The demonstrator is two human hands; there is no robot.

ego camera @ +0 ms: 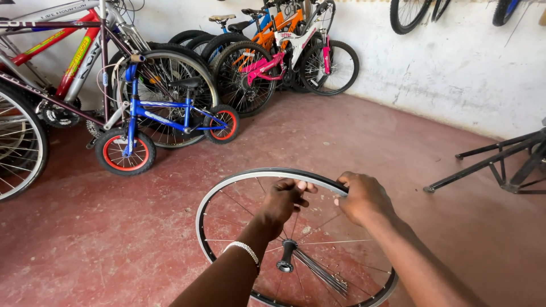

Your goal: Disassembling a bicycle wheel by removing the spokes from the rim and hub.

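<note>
A bare bicycle wheel rim with thin spokes stands tilted on the red floor in front of me. Its black hub sits low in the middle, and a bundle of loose spokes fans out from it to the right. My left hand, with a beaded band on the wrist, is inside the upper rim with its fingers closed around a spoke. My right hand grips the rim's top edge just to the right.
A small blue child's bike with red-rimmed wheels stands at the left, among larger bikes. More bikes lean against the white back wall. A black metal stand lies at the right. Wheels hang on the wall.
</note>
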